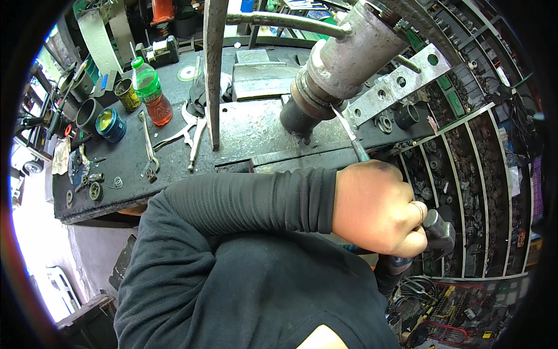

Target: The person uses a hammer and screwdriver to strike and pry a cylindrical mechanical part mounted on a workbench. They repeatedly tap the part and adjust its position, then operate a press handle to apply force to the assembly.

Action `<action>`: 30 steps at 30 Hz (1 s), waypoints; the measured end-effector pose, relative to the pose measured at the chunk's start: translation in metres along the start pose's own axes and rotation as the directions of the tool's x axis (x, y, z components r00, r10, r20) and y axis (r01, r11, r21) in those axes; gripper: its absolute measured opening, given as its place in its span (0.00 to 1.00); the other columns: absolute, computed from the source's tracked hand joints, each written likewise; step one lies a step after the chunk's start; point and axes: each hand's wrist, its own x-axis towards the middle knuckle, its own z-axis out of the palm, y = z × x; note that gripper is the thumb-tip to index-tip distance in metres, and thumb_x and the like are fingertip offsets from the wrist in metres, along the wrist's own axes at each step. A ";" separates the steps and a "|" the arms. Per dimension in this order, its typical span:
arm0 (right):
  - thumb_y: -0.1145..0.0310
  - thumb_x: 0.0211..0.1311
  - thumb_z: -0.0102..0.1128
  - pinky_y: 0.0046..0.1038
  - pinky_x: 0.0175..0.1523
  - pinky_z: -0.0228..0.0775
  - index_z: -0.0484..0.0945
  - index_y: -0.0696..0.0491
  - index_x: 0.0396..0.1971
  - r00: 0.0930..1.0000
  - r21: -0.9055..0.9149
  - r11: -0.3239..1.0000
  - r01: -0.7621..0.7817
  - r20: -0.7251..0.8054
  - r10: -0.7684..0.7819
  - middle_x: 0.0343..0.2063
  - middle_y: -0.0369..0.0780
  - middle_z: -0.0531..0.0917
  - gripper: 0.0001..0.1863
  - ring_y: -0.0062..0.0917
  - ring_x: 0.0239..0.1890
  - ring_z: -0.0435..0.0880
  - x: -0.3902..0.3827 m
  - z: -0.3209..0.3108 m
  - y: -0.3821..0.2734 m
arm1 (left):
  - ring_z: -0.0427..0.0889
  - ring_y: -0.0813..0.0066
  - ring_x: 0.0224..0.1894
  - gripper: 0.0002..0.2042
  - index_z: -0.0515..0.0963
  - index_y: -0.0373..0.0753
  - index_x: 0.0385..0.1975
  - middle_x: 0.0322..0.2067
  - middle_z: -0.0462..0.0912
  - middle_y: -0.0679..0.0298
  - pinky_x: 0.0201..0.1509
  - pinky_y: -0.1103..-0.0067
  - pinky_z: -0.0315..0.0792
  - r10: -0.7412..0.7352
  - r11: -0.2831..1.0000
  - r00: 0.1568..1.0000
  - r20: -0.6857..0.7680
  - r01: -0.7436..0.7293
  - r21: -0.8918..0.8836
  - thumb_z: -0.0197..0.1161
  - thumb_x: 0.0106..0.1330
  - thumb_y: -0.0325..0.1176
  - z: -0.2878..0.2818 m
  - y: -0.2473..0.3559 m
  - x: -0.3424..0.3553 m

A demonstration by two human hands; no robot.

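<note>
Screwdriver [351, 135] sits gripped in the left hand [381, 209], fist closed on its handle, tip up ahead at the seam of the grey cylindrical part [343, 64] over the worktop [133, 154]. Prying seems underway; steady leverage comes next. Right hand unseen.

Green-capped bottle [152, 92] of red drink, black sleeve [244, 200], grey cylinder [349, 58].

A metal or repair workshop was shown. A grimy steel workbench [256, 131] was strewn with wrenches [149, 145], tins [110, 125] and washers, and racks [465, 192] of what were probably small spare parts were stacked beside it.
</note>
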 end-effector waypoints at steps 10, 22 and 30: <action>0.59 0.64 0.59 0.38 0.47 0.71 0.66 0.60 0.56 0.999 0.005 1.000 0.027 -0.028 -0.027 0.45 0.46 0.76 0.27 0.35 0.46 0.74 -0.002 -0.008 0.001 | 0.67 0.77 0.12 0.12 0.67 0.44 0.22 0.17 0.63 0.68 0.10 0.77 0.61 0.002 1.000 1.000 0.025 -0.002 -0.015 0.65 0.48 0.38 -0.001 -0.002 0.005; 0.53 0.69 0.53 0.29 0.27 0.68 0.58 0.64 0.56 0.931 -0.442 0.821 0.361 0.117 -0.346 0.33 0.46 0.73 0.31 0.30 0.26 0.73 0.049 0.039 -0.120 | 0.82 0.61 0.21 0.07 0.79 0.45 0.23 0.17 0.79 0.61 0.22 0.70 0.75 -0.304 0.936 0.951 0.055 0.309 -0.168 0.66 0.43 0.35 -0.017 -0.019 0.042; 0.65 0.69 0.52 0.26 0.33 0.64 0.64 0.66 0.49 0.822 -0.745 0.363 0.559 0.439 -0.364 0.33 0.46 0.72 0.19 0.26 0.30 0.69 0.073 0.086 -0.215 | 0.83 0.56 0.24 0.13 0.76 0.40 0.26 0.19 0.79 0.58 0.26 0.67 0.76 -0.419 0.894 0.908 -0.010 0.410 -0.181 0.70 0.40 0.33 -0.023 -0.031 0.051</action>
